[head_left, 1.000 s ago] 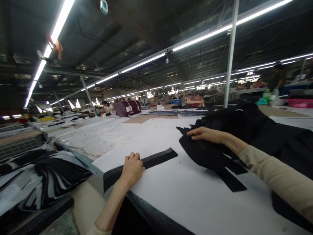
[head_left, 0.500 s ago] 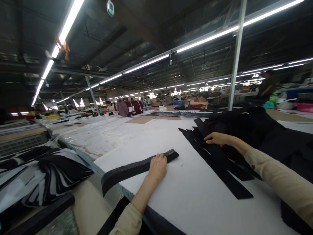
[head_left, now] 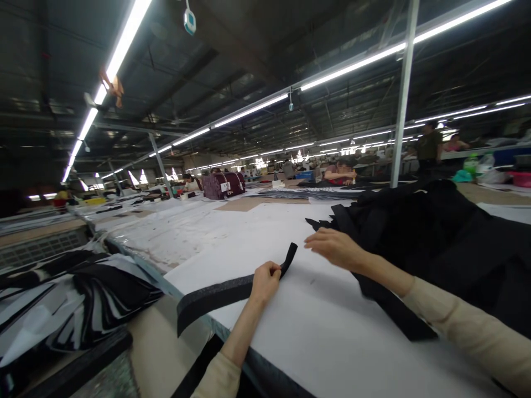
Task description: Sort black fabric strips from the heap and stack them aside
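My left hand [head_left: 265, 282] pinches a long black fabric strip [head_left: 226, 292] near its far end. That end curls up off the white table surface [head_left: 332, 331], while the other end droops over the table's left edge. To the right of the strip's raised tip, my right hand [head_left: 329, 247] hovers with its fingers stretched out and nothing visible in them. Behind and under my right forearm lie more black strips [head_left: 404, 318], beside a large heap of black fabric [head_left: 448, 237].
Layered black and white material [head_left: 91, 309] hangs at the lower left, beyond a gap along the table edge. Farther back stand a maroon bag [head_left: 224, 185] and a metal post [head_left: 402, 105]. A person [head_left: 338, 172] sits behind the table; another person [head_left: 429, 146] stands at the right.
My right hand has left the black strips and moved left toward the held strip. The end of the strip at my left hand has lifted from lying flat to curling upward.
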Action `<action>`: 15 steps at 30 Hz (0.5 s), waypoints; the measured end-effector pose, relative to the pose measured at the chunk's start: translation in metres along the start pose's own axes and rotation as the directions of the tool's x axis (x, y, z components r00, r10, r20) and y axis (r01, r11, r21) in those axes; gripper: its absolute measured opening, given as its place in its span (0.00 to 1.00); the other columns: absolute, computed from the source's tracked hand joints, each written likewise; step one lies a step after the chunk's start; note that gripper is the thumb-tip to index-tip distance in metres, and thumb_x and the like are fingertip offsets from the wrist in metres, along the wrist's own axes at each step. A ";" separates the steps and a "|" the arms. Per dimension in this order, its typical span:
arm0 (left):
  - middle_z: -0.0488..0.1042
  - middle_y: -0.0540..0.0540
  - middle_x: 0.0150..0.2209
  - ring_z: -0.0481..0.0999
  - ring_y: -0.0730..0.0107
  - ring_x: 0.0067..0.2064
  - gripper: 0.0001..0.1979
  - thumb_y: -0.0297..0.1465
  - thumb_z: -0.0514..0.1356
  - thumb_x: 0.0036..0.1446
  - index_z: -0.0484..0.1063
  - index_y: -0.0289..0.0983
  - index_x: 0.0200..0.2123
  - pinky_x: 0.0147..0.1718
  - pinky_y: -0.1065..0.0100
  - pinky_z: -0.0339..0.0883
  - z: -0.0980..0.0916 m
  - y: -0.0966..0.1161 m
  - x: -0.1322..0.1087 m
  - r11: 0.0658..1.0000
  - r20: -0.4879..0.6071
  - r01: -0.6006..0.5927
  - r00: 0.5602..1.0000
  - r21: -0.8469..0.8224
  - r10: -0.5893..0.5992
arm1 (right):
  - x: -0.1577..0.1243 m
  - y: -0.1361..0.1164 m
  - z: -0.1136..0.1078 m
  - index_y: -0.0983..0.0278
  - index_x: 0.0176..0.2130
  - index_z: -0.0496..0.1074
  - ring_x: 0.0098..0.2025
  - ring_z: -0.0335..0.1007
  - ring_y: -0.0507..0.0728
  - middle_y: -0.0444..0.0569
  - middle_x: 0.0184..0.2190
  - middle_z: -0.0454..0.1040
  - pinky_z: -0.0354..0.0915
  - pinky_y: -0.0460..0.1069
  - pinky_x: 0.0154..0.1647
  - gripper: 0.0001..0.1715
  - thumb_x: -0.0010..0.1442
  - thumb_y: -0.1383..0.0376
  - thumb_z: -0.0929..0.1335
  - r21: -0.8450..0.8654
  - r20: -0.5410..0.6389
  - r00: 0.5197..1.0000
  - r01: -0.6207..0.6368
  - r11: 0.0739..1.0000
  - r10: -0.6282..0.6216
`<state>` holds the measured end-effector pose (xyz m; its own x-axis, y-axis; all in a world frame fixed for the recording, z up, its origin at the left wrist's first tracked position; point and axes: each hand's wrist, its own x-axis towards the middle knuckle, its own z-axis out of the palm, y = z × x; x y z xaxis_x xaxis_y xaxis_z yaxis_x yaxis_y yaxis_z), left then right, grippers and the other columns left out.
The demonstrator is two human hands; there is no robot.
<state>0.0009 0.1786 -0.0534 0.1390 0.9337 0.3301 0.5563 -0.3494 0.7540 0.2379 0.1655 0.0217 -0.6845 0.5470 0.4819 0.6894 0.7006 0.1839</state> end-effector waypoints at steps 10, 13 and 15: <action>0.66 0.54 0.16 0.62 0.78 0.19 0.01 0.25 0.60 0.42 0.71 0.33 0.21 0.20 0.74 0.55 -0.001 -0.008 0.003 0.848 -0.036 0.070 0.994 -0.526 -0.104 | 0.016 -0.040 0.069 0.64 0.38 0.71 0.40 0.63 0.56 0.50 0.35 0.71 0.59 0.50 0.39 0.15 0.60 0.76 0.58 -0.071 0.156 0.986 0.063 0.996 -0.051; 0.67 0.53 0.20 0.65 0.78 0.21 0.06 0.30 0.61 0.48 0.70 0.32 0.26 0.21 0.74 0.59 -0.034 -0.010 0.003 0.708 -0.186 -0.009 0.967 -0.706 -0.172 | 0.011 -0.035 0.079 0.65 0.36 0.70 0.39 0.64 0.56 0.50 0.35 0.71 0.60 0.48 0.37 0.15 0.60 0.77 0.58 -0.067 0.163 0.986 -0.023 0.997 0.034; 0.70 0.50 0.28 0.70 0.75 0.27 0.09 0.33 0.58 0.55 0.70 0.32 0.33 0.26 0.71 0.65 -0.065 -0.012 -0.002 0.600 -0.312 -0.118 0.922 -0.791 -0.229 | 0.008 -0.032 0.082 0.65 0.35 0.70 0.38 0.64 0.56 0.50 0.34 0.70 0.60 0.48 0.35 0.15 0.58 0.78 0.58 -0.068 0.156 0.985 -0.069 0.995 0.079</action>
<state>-0.0594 0.1754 -0.0262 -0.2552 0.9164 0.3085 -0.3303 -0.3825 0.8629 0.1916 0.1849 -0.0506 -0.6567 0.6650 0.3558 0.7493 0.6287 0.2079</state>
